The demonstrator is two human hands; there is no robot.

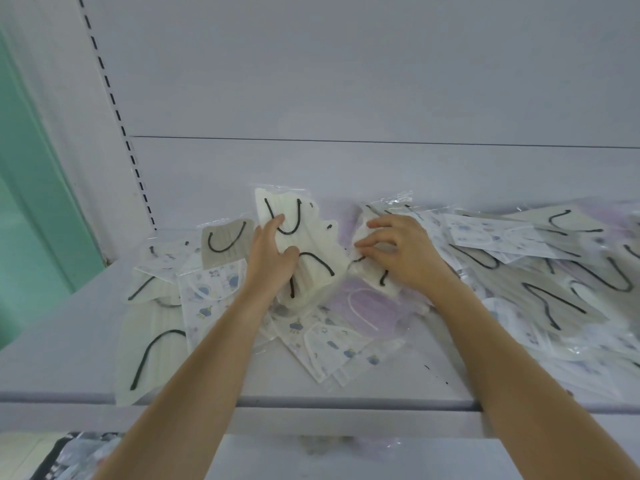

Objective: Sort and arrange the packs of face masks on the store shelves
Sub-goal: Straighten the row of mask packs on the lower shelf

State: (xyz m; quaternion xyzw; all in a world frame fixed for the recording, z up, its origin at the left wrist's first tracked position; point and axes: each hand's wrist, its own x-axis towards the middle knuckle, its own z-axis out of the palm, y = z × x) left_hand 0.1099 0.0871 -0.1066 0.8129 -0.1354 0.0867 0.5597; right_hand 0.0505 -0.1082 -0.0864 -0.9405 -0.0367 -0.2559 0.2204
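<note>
Two hands: left hand grips one tall cream pack, right hand pinches one smaller cream pack. One grey pack left of the left fingers; one purple pack below the right fingers.

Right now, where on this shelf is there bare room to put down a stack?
Bare: the left front corner of the shelf, beside the cream pack, and a front strip right of the printed packs. Middle and right are crowded.

Shop: slotted shelf upright, bagged mask packs.

Bare shelf front-left; mask packs crowd the right
</note>
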